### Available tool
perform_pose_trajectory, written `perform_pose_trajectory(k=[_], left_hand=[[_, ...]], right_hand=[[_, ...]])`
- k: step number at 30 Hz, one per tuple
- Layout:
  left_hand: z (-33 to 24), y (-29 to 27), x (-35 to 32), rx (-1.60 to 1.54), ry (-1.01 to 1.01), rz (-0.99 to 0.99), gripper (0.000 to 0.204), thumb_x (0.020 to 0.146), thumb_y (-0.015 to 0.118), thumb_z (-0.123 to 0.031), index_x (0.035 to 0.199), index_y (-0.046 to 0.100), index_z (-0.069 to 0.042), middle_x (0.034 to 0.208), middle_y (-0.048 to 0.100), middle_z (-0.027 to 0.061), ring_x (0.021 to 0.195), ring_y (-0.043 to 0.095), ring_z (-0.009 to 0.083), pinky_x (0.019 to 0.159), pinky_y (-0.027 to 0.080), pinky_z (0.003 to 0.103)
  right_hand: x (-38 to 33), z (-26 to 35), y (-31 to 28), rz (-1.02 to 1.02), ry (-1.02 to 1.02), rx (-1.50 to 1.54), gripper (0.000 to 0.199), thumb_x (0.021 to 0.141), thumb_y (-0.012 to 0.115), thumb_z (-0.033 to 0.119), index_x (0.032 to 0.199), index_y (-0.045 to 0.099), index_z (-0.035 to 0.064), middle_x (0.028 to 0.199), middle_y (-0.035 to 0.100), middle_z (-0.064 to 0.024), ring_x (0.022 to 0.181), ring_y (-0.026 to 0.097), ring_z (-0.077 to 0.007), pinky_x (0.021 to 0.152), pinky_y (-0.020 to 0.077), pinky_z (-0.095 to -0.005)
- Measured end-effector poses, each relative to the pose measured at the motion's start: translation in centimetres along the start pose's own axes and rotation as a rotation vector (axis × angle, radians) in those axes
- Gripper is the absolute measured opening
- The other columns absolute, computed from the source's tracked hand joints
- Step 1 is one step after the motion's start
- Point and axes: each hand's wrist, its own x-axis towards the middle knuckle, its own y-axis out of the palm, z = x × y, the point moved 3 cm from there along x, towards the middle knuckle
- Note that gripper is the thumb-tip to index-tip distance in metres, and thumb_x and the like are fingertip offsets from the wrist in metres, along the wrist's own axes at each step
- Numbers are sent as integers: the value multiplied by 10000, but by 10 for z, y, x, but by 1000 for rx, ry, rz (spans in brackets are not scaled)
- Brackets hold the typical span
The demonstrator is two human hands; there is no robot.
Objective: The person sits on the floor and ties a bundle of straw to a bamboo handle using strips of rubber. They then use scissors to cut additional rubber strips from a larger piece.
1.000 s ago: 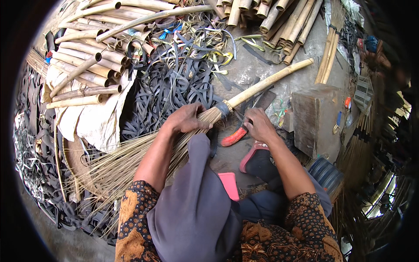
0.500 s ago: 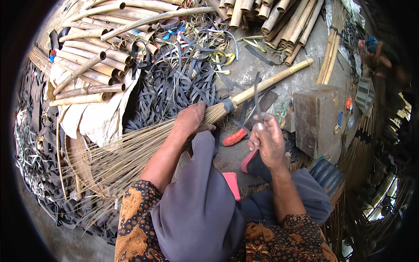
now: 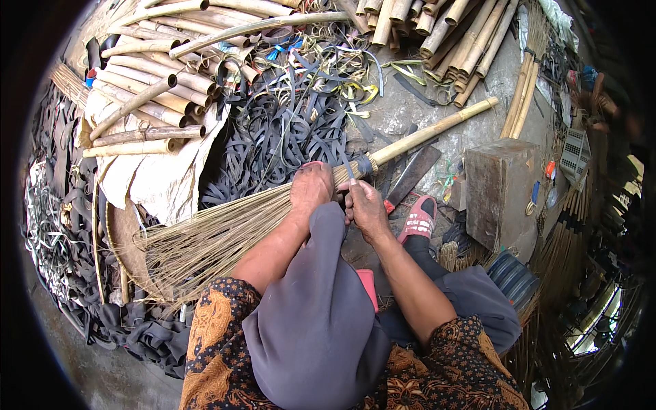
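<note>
A stick broom (image 3: 225,239) with a bamboo handle (image 3: 437,131) lies slantwise across my knees, bristles to the lower left. Dark rubber strip is wound round its neck as a binding (image 3: 364,165). My left hand (image 3: 313,188) is closed round the bristles just below that binding. Close beside it, my right hand (image 3: 367,210) pinches a grey rubber strip (image 3: 346,160) whose free end points up past the bristles. A broad knife (image 3: 415,174) lies on the ground beyond my right hand, its red handle partly hidden.
A heap of dark rubber strips (image 3: 273,140) lies beyond the broom. Cut bamboo poles (image 3: 147,102) are stacked at the far left, more (image 3: 471,48) at the far right. A wooden block (image 3: 502,188) stands to the right, near my pink sandal (image 3: 418,220).
My right hand has come down and left with the rubber strip, from raised beside the broom to its neck. My left hand still grips the bristles.
</note>
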Motion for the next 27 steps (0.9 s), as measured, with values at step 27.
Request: perform_pose_trajectory(k=[27], left_hand=[[2, -14, -7, -197, 59, 11, 564, 687, 864, -296, 1175, 658, -101, 1004, 717, 167, 965, 703, 350, 897, 542, 446]], right_hand=[[-47, -34, -46, 41, 63, -189, 358, 1102, 460, 355, 1112, 634, 41, 712, 504, 26, 549, 435, -71, 510, 372, -268]])
